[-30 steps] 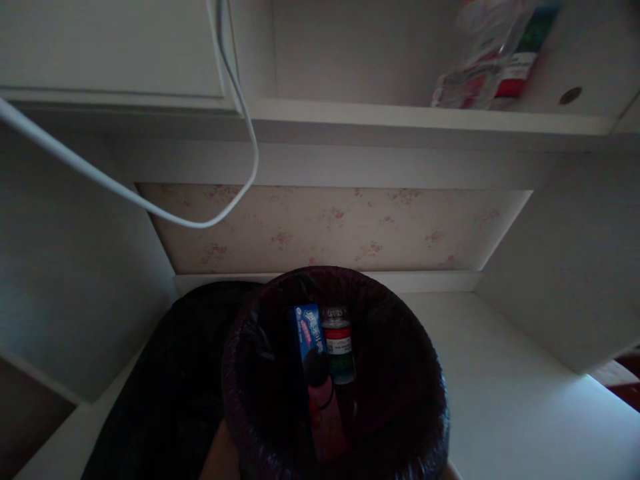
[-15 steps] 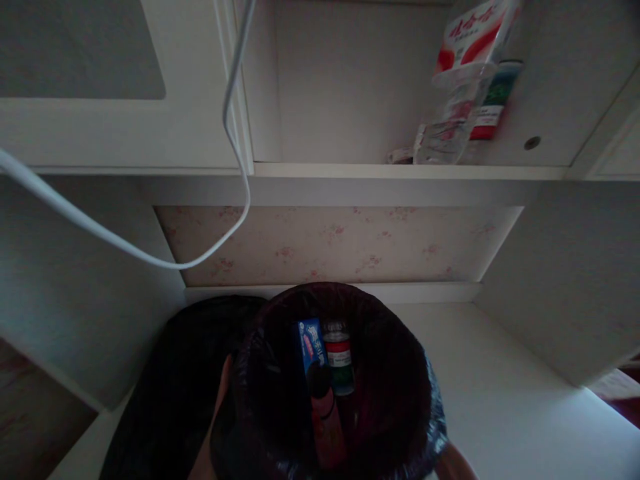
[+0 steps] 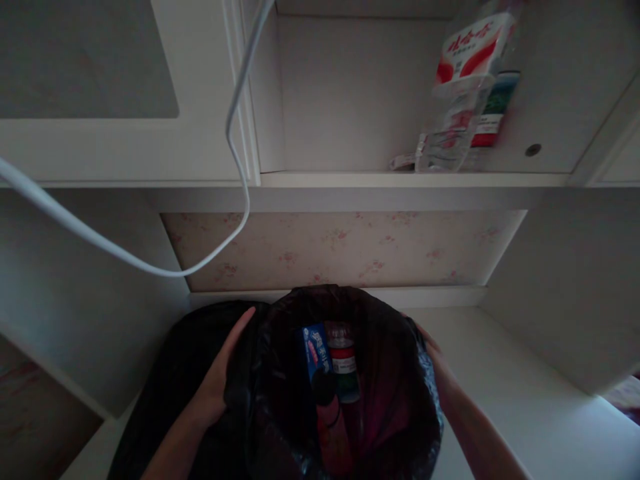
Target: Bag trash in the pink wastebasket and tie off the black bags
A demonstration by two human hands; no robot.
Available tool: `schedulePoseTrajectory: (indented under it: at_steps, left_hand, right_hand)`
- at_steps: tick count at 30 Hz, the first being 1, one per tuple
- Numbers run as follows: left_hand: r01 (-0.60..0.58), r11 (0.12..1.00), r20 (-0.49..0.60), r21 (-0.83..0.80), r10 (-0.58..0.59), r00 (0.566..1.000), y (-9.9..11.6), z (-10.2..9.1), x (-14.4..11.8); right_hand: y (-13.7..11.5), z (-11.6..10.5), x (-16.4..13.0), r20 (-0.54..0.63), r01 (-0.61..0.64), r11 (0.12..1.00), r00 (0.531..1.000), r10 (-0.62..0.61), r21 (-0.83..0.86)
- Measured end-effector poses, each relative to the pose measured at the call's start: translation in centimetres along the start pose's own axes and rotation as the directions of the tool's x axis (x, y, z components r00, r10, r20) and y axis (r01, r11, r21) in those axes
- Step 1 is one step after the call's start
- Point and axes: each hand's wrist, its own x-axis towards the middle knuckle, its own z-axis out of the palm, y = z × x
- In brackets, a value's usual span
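Two hands [image 3: 220, 377] [image 3: 441, 367]; one open bag [image 3: 280, 427]; inside: one blue box [image 3: 317, 350]; one jar [image 3: 344, 367]; one bottle [image 3: 334, 437]

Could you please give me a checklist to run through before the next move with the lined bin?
Left hand against the left side of the round, black-plastic-lined bin: ok.
Right hand against its right side: ok.
Firmness of each grip: cannot tell.
Blue printed box, clear-topped jar with red, white and green label and pink bottle with black cap inside the bin: ok.
White cable clear of the bin's opening: ok.
Bin's base on the white countertop: cannot tell, hidden.
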Motion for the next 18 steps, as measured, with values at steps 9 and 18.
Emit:
schedulePoseTrajectory:
  at_steps: [9, 18]
  left_hand:
    - [-0.195, 0.962, 0.162, 0.191, 0.165, 0.973, 4.2, -0.2, 1.5]
    - [-0.105, 0.994, 0.249, -0.026, 0.108, 0.962, 4.9, -0.3, 4.7]
  right_hand:
    - [-4.0, 3.8, 0.6, 0.101, 0.011, 0.995, 0.995, -0.022, 0.103]
    - [-6.8, 4.0, 4.7, 0.392, -0.096, 0.994, 0.914, 0.109, -0.051]
